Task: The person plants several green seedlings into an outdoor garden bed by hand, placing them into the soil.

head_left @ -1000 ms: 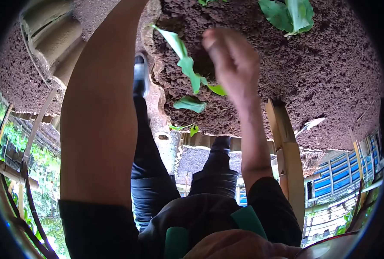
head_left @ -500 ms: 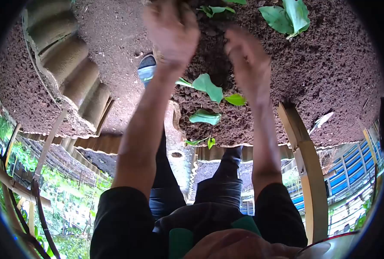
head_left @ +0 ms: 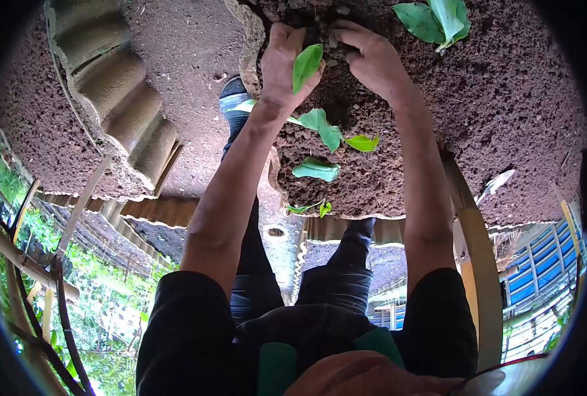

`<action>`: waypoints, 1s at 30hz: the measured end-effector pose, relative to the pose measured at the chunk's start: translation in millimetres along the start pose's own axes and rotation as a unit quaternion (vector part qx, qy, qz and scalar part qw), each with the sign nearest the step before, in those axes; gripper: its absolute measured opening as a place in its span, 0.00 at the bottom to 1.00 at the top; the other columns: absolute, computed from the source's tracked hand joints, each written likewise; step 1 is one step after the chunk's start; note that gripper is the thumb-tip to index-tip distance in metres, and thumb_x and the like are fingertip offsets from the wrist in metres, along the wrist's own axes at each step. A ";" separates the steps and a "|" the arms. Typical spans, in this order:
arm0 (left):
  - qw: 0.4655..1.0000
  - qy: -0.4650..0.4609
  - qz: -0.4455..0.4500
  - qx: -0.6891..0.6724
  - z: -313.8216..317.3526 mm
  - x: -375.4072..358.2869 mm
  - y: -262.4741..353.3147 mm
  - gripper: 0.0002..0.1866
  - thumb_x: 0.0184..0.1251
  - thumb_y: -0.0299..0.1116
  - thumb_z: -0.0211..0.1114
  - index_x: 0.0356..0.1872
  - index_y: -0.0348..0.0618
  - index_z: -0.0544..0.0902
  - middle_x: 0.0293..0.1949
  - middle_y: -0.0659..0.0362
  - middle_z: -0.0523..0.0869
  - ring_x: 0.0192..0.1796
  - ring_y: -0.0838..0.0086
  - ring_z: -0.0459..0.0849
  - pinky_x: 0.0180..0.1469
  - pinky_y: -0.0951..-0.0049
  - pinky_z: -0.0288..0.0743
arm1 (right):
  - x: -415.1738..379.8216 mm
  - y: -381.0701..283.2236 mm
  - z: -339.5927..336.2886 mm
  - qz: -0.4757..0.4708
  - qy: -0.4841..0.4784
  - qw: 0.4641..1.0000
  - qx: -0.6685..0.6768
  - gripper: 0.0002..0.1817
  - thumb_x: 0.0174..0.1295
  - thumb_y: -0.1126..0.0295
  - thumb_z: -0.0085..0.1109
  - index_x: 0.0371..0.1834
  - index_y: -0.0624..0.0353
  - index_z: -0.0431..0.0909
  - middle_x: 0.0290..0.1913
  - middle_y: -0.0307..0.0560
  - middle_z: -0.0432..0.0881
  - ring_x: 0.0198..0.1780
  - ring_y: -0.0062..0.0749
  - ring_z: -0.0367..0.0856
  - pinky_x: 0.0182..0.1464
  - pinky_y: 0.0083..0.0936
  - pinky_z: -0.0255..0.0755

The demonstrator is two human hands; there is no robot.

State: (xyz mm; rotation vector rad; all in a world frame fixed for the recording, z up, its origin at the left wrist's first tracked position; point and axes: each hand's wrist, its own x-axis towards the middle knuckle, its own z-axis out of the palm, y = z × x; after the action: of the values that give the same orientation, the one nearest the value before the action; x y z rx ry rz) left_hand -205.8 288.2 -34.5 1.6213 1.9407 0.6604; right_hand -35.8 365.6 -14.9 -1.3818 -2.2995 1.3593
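My left hand point(head_left: 285, 69) is closed at the soil near the top of the view. A green leaf point(head_left: 307, 68) sticks out over its fingers; the stem is hidden by the hand. Facing it, my right hand point(head_left: 372, 63) has curled fingers with the tips pressed together in dark, crumbly soil point(head_left: 336, 82). Nearer my body, a broad leaf cutting point(head_left: 321, 129), a small bright green leaf point(head_left: 362, 143), a rolled leaf point(head_left: 316, 169) and a little sprig point(head_left: 324, 209) lie on the bed.
A bunch of large leaves point(head_left: 438, 23) lies on the soil at upper right. Corrugated sheets point(head_left: 109, 86) edge another bed at left. A wooden post point(head_left: 478, 264) rises beside my right arm. My shoe point(head_left: 233, 92) stands on the path.
Both hands were blurred and farther apart. Now they are steadier and closer together at the soil, and the leaf shows over my left hand. The view has shifted slightly.
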 end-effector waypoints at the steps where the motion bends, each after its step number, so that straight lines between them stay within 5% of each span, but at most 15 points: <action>1: 0.997 -0.008 0.063 0.048 1.1 -3.9 -6.4 0.21 0.51 0.29 0.75 0.49 0.38 0.85 0.48 0.46 0.79 0.42 0.59 0.84 0.39 0.60 0.84 | -4.2 0.0 3.2 -0.007 0.006 1.000 -0.029 0.28 0.59 0.80 0.52 0.65 0.52 0.82 0.68 0.45 0.81 0.64 0.45 0.82 0.70 0.37 0.76; 7: 0.999 -0.021 0.014 -0.025 -3.9 -15.3 0.5 0.26 0.50 0.29 0.74 0.54 0.41 0.83 0.46 0.49 0.76 0.41 0.59 0.83 0.39 0.59 0.82 | -1.0 0.3 6.0 -0.047 0.072 0.996 0.003 0.28 0.60 0.80 0.54 0.64 0.48 0.83 0.65 0.46 0.82 0.62 0.47 0.83 0.67 0.36 0.79; 13: 1.000 0.006 0.007 0.006 1.5 -21.5 14.2 0.22 0.51 0.27 0.72 0.52 0.39 0.85 0.38 0.58 0.80 0.44 0.63 0.81 0.42 0.64 0.81 | -5.7 -15.9 7.4 0.030 -0.041 0.989 -0.139 0.29 0.58 0.77 0.61 0.65 0.45 0.82 0.70 0.46 0.80 0.59 0.41 0.87 0.61 0.35 0.84; 17: 0.999 -0.010 0.026 0.042 6.8 -33.0 8.9 0.38 0.49 0.30 0.73 0.67 0.27 0.76 0.47 0.52 0.71 0.47 0.59 0.80 0.45 0.64 0.81 | -16.7 -15.3 16.0 0.039 -0.066 0.983 -0.169 0.30 0.59 0.76 0.62 0.67 0.43 0.80 0.75 0.44 0.76 0.54 0.38 0.91 0.54 0.32 0.88; 21: 0.994 -0.072 0.026 0.074 1.8 -29.1 14.1 0.33 0.53 0.29 0.74 0.61 0.25 0.77 0.46 0.50 0.72 0.48 0.59 0.77 0.47 0.63 0.82 | -23.2 -19.8 20.0 0.047 -0.054 0.979 -0.190 0.34 0.58 0.83 0.58 0.70 0.43 0.78 0.77 0.43 0.73 0.49 0.37 0.92 0.43 0.26 0.91; 22: 0.988 -0.140 0.003 0.067 -8.3 -28.4 16.9 0.31 0.52 0.25 0.74 0.60 0.28 0.78 0.47 0.50 0.71 0.50 0.60 0.75 0.49 0.65 0.81 | -27.0 -16.0 19.7 0.034 -0.043 0.983 -0.174 0.33 0.60 0.82 0.58 0.70 0.41 0.78 0.77 0.42 0.73 0.48 0.37 0.92 0.41 0.27 0.91; 24: 0.983 -0.152 0.095 0.042 -27.0 -25.2 19.3 0.28 0.51 0.20 0.71 0.58 0.30 0.79 0.49 0.50 0.70 0.54 0.62 0.73 0.51 0.69 0.81 | -34.0 -4.1 19.5 0.003 -0.016 0.990 -0.142 0.31 0.64 0.80 0.58 0.70 0.38 0.79 0.78 0.42 0.72 0.46 0.37 0.93 0.38 0.29 0.91; 26: 0.990 -0.072 0.115 -0.037 -36.0 -31.2 8.7 0.34 0.48 0.15 0.64 0.64 0.36 0.78 0.47 0.50 0.74 0.52 0.61 0.75 0.46 0.69 0.82 | -50.2 -4.1 13.0 -0.001 0.059 0.992 -0.109 0.30 0.63 0.83 0.57 0.68 0.44 0.80 0.74 0.47 0.76 0.42 0.33 0.92 0.33 0.22 0.90; 28: 0.994 -0.086 0.061 0.015 -49.0 -36.1 -5.8 0.32 0.52 0.18 0.63 0.65 0.37 0.78 0.48 0.48 0.73 0.53 0.61 0.75 0.46 0.68 0.83 | -66.3 7.2 9.8 -0.045 0.181 0.977 -0.103 0.30 0.62 0.85 0.57 0.67 0.48 0.81 0.71 0.51 0.79 0.39 0.32 0.92 0.30 0.19 0.89; 30: 0.997 -0.054 -0.048 0.005 -50.4 -39.5 -9.9 0.30 0.57 0.22 0.65 0.65 0.36 0.78 0.47 0.47 0.73 0.52 0.61 0.76 0.46 0.66 0.84 | -78.5 12.4 6.4 0.035 0.236 0.946 -0.221 0.27 0.60 0.83 0.59 0.65 0.56 0.80 0.63 0.61 0.82 0.45 0.40 0.90 0.44 0.32 0.88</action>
State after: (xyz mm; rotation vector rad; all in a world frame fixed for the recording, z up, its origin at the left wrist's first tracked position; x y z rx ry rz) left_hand -240.8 245.7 -0.3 1.5259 1.9336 0.5148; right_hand 13.6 304.1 -3.5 -1.6919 -2.2982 0.4428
